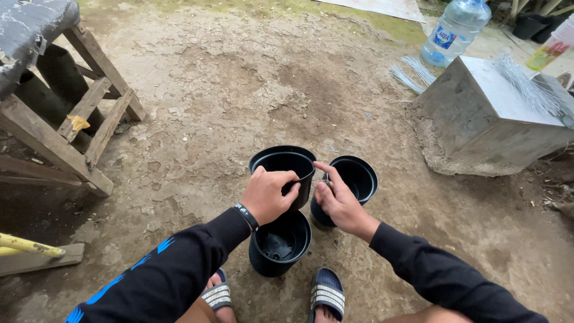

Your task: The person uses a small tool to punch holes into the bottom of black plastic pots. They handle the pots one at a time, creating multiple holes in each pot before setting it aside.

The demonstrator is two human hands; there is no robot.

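Three black plastic plant pots stand on the dirt ground in front of my feet. My left hand (269,194) grips the near rim of the middle pot (283,162), fingers curled over its edge. My right hand (338,200) rests between that pot and the right pot (356,176), thumb raised and fingers bent by the right pot's near rim; whether it holds something small I cannot tell. The nearest pot (280,242) sits empty below my left wrist, drainage holes showing in its bottom.
A concrete block (478,119) with thin white wires (526,84) on it stands at the right, a large clear water bottle (455,30) behind it. A wooden bench frame (78,125) is at the left. My sandalled feet (326,293) are below.
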